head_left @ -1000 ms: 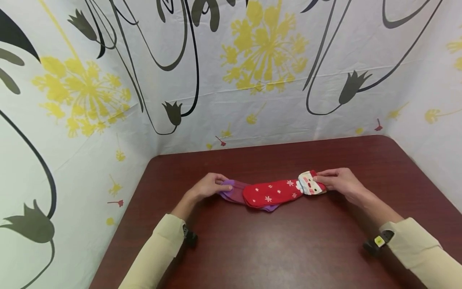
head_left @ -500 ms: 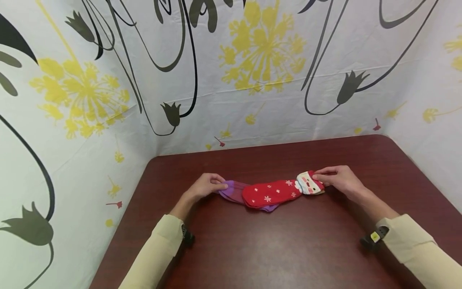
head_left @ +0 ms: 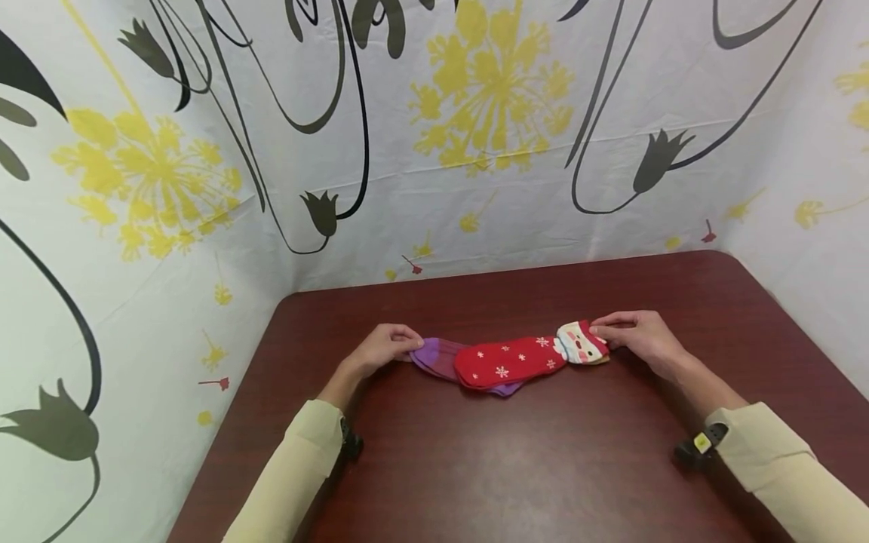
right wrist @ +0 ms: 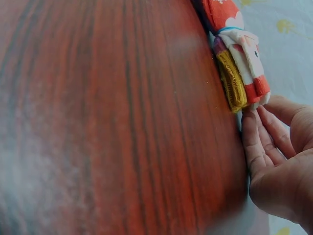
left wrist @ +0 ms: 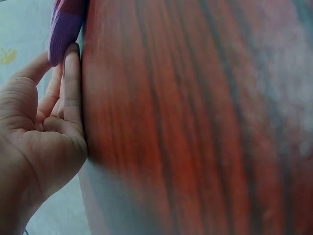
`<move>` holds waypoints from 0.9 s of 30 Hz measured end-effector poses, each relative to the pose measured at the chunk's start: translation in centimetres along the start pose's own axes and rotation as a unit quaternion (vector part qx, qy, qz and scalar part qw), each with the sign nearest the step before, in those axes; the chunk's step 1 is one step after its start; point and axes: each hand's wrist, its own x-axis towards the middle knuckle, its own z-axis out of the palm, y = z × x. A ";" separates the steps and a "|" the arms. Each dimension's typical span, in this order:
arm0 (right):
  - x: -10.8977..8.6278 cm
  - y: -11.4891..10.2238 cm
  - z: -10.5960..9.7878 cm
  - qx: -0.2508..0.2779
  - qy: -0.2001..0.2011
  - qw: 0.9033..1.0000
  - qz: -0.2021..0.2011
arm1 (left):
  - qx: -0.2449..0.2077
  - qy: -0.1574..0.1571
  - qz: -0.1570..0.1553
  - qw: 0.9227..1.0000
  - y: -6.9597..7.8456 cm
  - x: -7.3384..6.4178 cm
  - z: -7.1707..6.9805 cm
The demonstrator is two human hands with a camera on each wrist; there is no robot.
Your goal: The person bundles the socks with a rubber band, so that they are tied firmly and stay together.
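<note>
A red sock point(head_left: 509, 363) with white snowflakes and a Santa-face cuff lies across a purple-and-maroon sock point(head_left: 426, 354) on the table. My left hand point(head_left: 380, 349) pinches the purple toe tip at the left end; in the left wrist view, thumb and fingertips meet the purple toe point(left wrist: 63, 36) from both sides. At the other end, my right hand point(head_left: 641, 337) pinches the edge of the Santa cuff. A mustard-yellow cuff point(right wrist: 231, 81) shows beneath the Santa cuff point(right wrist: 248, 63) in the right wrist view. Most of the lower sock is covered by the red one.
The dark reddish-brown table point(head_left: 516, 467) has rounded far corners. Right behind it hangs a white cloth point(head_left: 462, 226) printed with yellow and grey flowers, which also encloses the left and right sides.
My left hand has slid slightly left, its thumb moving from over the purple toe to the very tip. My right hand stays at the Santa cuff. The socks hardly shift.
</note>
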 end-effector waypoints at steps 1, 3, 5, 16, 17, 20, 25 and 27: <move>0.0 0.0 0.0 0.003 0.000 1.000 -0.001 | -0.001 -0.001 0.002 1.000 0.0 0.0 0.0; 0.0 0.2 -0.1 0.009 -0.001 1.000 -0.003 | -0.005 -0.004 0.006 1.000 0.0 0.0 -0.1; 0.0 0.3 -0.2 0.018 -0.002 1.000 -0.002 | -0.007 -0.005 0.011 1.000 -0.1 0.0 -0.1; 0.6 1.4 -0.7 0.123 -0.009 0.992 0.016 | -0.024 -0.009 0.020 0.999 -0.2 0.4 -0.2; 0.7 1.4 -0.7 0.130 -0.009 0.991 0.017 | -0.025 -0.008 0.020 0.999 -0.2 0.3 -0.2; 0.8 1.4 -0.7 0.147 -0.011 0.989 0.016 | -0.029 -0.005 0.019 0.999 -0.1 0.3 -0.3; 0.5 1.2 -0.8 0.172 -0.013 0.985 0.007 | -0.045 0.003 0.013 0.999 -0.3 0.2 -0.3; 0.5 1.2 -0.9 0.181 -0.014 0.983 0.004 | -0.053 0.005 0.012 0.999 -0.4 0.3 -0.3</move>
